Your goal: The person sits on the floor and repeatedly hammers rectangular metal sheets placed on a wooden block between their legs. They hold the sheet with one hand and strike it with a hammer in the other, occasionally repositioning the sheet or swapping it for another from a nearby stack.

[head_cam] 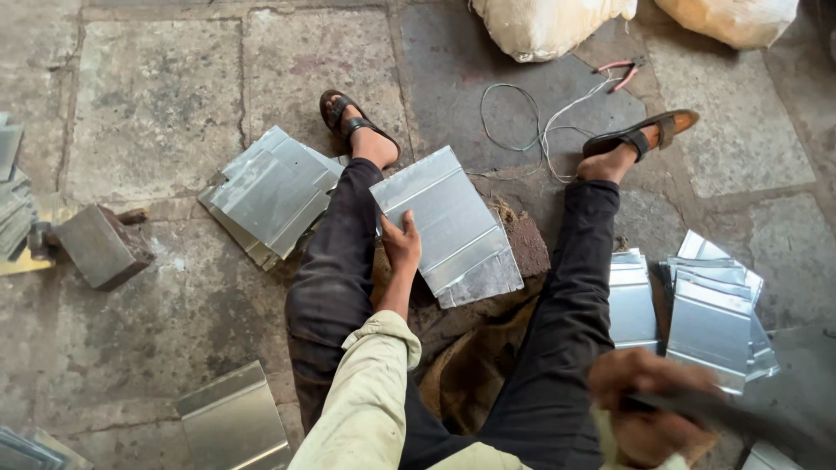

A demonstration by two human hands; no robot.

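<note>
I sit on the stone floor with my legs spread. My left hand (402, 244) grips the near left edge of a folded shiny metal sheet (453, 222) that lies on a flat block between my legs. My right hand (649, 409), blurred at the lower right, is closed around a dark flat metal tool (740, 418) that reaches toward the lower right corner. Brown sackcloth (466, 365) lies under the block.
A pile of metal sheets (270, 196) lies beside my left leg and another stack of sheets (710, 313) beside my right leg. A metal block (100, 248) sits at left, one loose sheet (231, 422) at lower left. Wire (531, 130), red pliers (620, 71) and two sacks (549, 26) lie ahead.
</note>
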